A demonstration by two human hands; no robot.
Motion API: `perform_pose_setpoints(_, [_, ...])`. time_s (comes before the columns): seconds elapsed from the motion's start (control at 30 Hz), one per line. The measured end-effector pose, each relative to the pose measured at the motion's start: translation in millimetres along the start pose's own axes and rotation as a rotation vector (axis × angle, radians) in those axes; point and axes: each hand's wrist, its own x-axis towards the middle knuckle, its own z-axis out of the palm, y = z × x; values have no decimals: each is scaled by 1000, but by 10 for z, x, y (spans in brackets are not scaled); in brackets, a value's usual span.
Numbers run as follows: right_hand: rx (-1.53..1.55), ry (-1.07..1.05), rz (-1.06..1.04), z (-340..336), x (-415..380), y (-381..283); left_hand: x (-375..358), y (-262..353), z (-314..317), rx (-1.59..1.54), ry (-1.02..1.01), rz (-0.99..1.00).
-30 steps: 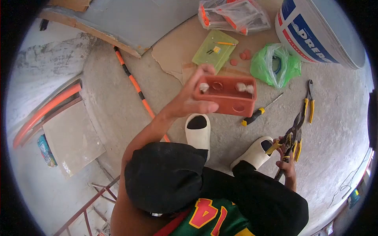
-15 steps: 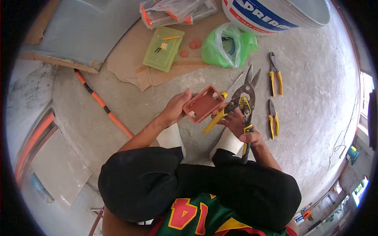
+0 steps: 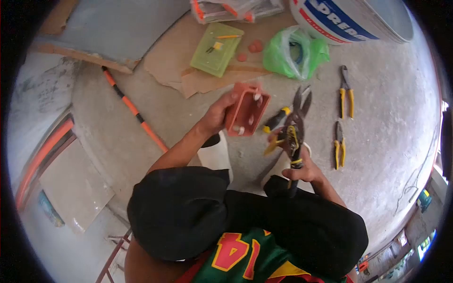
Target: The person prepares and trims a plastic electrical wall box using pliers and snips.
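Note:
My left hand [image 3: 218, 113] is closed on the side of an orange-brown plastic electrical box [image 3: 243, 113], its open face tilted up toward me. Pale spots show at holes in the box's walls. In my right hand [image 3: 304, 167] is a pair of tin snips [image 3: 295, 129] with yellow and black handles, blades pointing away from me and slightly parted. Motion blurs the snips and the fingers around them. A screwdriver [image 3: 277, 120] with a yellow and black handle lies on the floor between the box and the snips.
Diagonal cutters [image 3: 347, 94] and pliers [image 3: 339, 148] lie to the right. Beyond are a green organizer case [image 3: 212, 56], orange discs [image 3: 255, 45], a green plastic bag [image 3: 278, 61] and a white bucket [image 3: 330, 19]. An orange and black tube [image 3: 125, 99] lies left.
My left hand has turned the box more upright and away from the snips. The snips' handles have turned, and the screwdriver's handle now shows. The whole view has shifted a little.

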Motion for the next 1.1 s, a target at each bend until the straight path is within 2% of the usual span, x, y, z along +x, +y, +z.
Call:
perform_pose_setpoints(0.03, [-24,6,-11,24,18,-57,-27,182,42,120,46,95])
perform_pose_setpoints(0.1, [-35,20,-29,75,48,-208,-42,550,83,283,3,366])
perform_pose_setpoints(0.17, [-87,-59,50,78,51,-274,-80,815,197,219,171,479])
perform_pose_setpoints(0.23, [-134,-94,92,127,68,-294,-121,1089,236,180,-40,569])
perform_pose_setpoints(0.33, [-244,-119,133,192,104,-268,-233,1303,293,187,-147,638])
perform_pose_setpoints(0.47, [-316,-43,55,362,221,-378,-315,1306,522,199,-145,731])
perform_pose_setpoints(0.57, [-304,-138,68,400,345,-579,-238,1229,657,288,-98,888])
perform_pose_setpoints(0.67, [-390,-145,44,439,414,-823,-267,1146,937,294,169,958])
perform_pose_setpoints(0.73, [-463,-95,-4,484,413,-966,-245,1139,998,334,186,1064])
perform_pose_setpoints(0.83, [-526,-43,-115,497,428,-943,-175,1172,908,477,-28,1261])
perform_pose_setpoints(0.97, [-561,-18,-186,511,429,-963,-204,1151,819,592,10,1269])
perform_pose_setpoints(1.1, [-548,-20,-172,513,446,-1041,-191,1130,778,667,-19,1287])
